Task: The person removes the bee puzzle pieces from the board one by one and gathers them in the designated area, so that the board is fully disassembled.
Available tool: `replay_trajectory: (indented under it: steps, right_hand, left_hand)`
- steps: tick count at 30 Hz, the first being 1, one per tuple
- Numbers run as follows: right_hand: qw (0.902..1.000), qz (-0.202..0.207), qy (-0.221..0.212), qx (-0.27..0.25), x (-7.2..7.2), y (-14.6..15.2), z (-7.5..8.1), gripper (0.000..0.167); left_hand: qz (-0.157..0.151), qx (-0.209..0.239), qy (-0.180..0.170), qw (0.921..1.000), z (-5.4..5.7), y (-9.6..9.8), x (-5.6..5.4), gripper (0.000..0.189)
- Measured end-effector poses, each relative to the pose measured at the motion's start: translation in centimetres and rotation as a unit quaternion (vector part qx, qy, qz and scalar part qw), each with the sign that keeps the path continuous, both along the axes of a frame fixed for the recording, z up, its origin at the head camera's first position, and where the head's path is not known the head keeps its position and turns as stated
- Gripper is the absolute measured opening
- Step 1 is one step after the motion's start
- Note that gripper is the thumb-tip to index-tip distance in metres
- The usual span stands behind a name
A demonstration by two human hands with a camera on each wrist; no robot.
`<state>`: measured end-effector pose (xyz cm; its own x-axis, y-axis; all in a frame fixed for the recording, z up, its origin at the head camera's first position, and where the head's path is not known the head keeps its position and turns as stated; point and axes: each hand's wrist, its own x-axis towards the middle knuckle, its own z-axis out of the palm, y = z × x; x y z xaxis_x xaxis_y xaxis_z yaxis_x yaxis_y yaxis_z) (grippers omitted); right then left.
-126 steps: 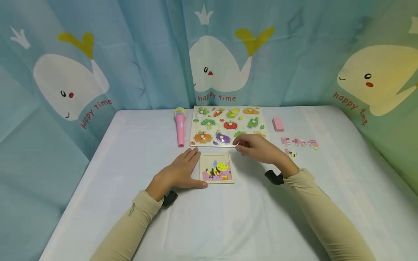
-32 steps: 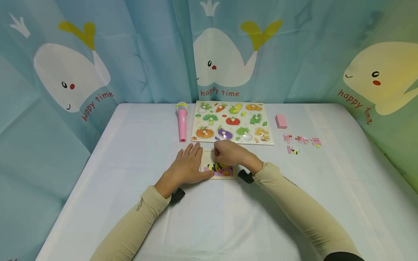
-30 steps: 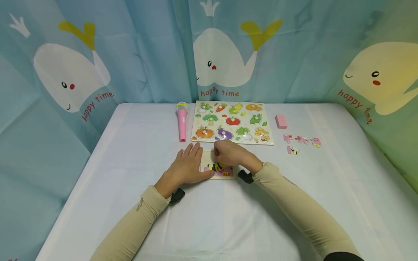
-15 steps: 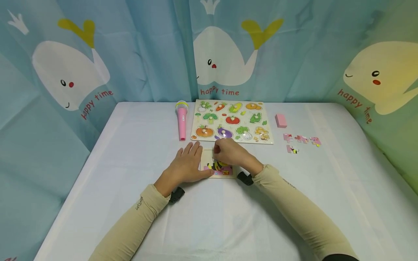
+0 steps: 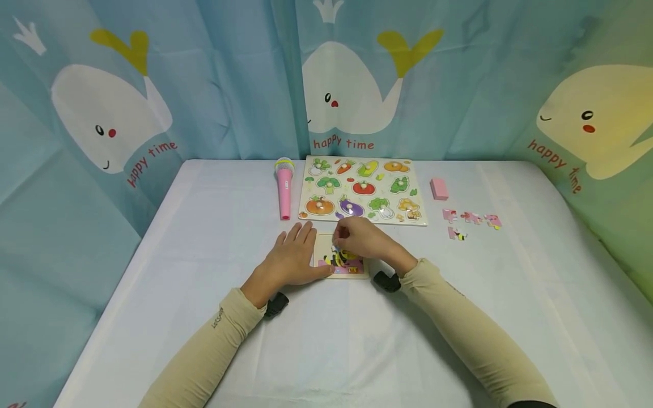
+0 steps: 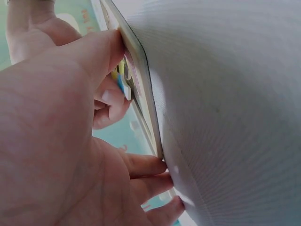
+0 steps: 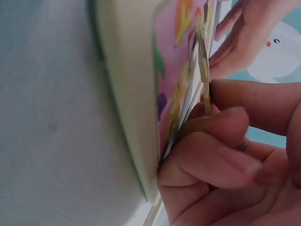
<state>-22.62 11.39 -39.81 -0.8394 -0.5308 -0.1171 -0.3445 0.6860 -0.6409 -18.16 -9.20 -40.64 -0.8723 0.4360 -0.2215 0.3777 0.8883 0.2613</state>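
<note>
A small square wooden puzzle board [image 5: 340,276] with a bee picture lies on the table before me. My left hand [image 5: 288,262] rests along its left side, fingers stretched on the cloth and thumb on the near left corner. Over the upper part of the board, my right hand [image 5: 364,238] pinches a puzzle piece [image 7: 204,66] between thumb and fingertips. That piece stands tilted up from the board in the right wrist view; its blue and yellow face [image 6: 123,84] shows in the left wrist view. The right hand hides the board's upper right part.
Several loose pink puzzle pieces [image 5: 471,218] lie at the right, below a pink block [image 5: 439,189]. Behind the board is a larger vegetable puzzle [image 5: 363,198], with a pink toy microphone [image 5: 284,192] to its left. A whale-print curtain [image 5: 229,102] borders the table.
My right hand has come left from beside the vegetable puzzle onto the small board. A piece there is now pinched and tilted up. The left hand stays by the board's left side.
</note>
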Motion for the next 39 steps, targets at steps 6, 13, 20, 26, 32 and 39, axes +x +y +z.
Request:
replay_trajectory:
  steps: [6,13,20,26,32,39]
  right_hand:
    - [0.9990,0.020,-0.024,-0.031,-0.3,0.7,0.2,0.012]
    - [0.9964,0.043,-0.051,-0.053,-0.2,1.3,0.7,0.012]
    - [0.9940,0.017,-0.050,-0.096,0.1,1.6,0.4,0.010]
    - [0.9913,0.001,-0.059,-0.118,0.3,1.9,0.5,0.005]
    - [0.9899,-0.025,-0.057,-0.127,0.4,2.9,0.7,0.005]
    - [0.9894,-0.045,-0.041,-0.132,0.4,4.8,0.9,0.008]
  left_hand:
    - [0.000,-0.001,0.004,1.0000,0.0,0.0,0.1,0.102]
    - [0.005,0.000,0.004,1.0000,0.0,0.1,0.0,0.101]
    - [-0.001,0.000,-0.001,1.0000,0.1,0.0,0.1,0.103]
    - [-0.012,0.014,-0.019,0.9996,0.2,-0.5,-0.2,0.109]
    - [-0.031,0.012,-0.038,0.9987,0.3,-1.1,-0.4,0.120]
    - [-0.038,0.007,-0.043,0.9983,0.3,-1.3,-0.5,0.119]
